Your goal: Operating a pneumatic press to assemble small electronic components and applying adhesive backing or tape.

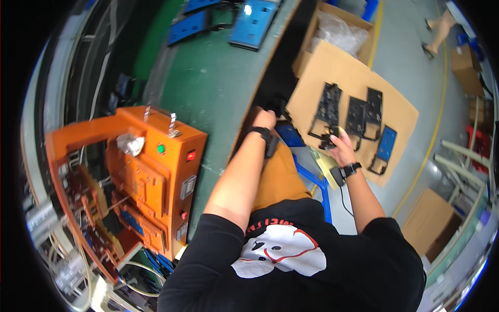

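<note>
My left hand [264, 119] is at the bench edge, its fingers curled at a dark shape that is too blurred to name. Just beside it, lower down, a blue panel [289, 134] shows partly. My right hand [342, 150] pinches the near end of a black plastic frame [327, 112], whose far part lies over a cardboard sheet [400, 112]. More black plastic frames [356, 115] rest on that sheet. Toward its right edge lies one frame with a blue panel [386, 142].
An orange machine [179, 151] with buttons stands on the green bench [218, 78] at left. Blue panels [253, 23] lie at the bench's far end. Behind the sheet is a carton [358, 23] holding clear plastic. Pale rails [465, 151] stand at right; a person's legs [442, 31] show far right.
</note>
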A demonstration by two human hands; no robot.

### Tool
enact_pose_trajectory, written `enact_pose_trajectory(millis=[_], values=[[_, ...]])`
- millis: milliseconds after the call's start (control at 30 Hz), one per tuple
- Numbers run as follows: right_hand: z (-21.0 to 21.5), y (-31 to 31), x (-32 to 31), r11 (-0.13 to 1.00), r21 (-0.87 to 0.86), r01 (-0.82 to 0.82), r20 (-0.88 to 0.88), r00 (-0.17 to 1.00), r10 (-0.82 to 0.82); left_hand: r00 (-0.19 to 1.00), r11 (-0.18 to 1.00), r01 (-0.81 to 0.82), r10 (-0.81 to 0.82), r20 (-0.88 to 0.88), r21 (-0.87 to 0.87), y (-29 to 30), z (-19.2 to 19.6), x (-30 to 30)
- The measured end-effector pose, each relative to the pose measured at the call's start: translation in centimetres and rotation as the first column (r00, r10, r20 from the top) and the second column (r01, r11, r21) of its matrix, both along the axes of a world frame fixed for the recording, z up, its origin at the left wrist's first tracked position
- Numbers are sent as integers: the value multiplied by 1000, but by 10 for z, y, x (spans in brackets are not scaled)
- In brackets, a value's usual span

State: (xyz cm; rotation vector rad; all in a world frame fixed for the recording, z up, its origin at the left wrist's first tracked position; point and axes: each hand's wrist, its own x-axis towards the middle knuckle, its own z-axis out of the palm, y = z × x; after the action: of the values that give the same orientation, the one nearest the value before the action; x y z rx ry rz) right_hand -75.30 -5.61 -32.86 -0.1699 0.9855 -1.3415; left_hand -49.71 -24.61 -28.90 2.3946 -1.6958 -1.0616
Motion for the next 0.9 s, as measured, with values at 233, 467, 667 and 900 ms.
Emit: enact_pose_trajectory(millis=[233, 467, 667, 900], values=[[5, 16, -14, 998, 61, -2, -42, 999, 5, 949, 936, 59, -160, -270, -346, 87, 75, -13], [11, 17, -17, 995, 94, -31, -114, 993, 41, 903, 776, 242, -400, -158, -582, 147, 130, 24], [-10, 13, -17, 990, 138, 5, -217, 976, 25, 899, 761, 357, -438, -23, -541, 123, 93, 39], [-22, 8, -12, 988, 116, 105, -308, 949, -64, 906, 809, 407, -418, 71, -425, 74, 61, 18]])
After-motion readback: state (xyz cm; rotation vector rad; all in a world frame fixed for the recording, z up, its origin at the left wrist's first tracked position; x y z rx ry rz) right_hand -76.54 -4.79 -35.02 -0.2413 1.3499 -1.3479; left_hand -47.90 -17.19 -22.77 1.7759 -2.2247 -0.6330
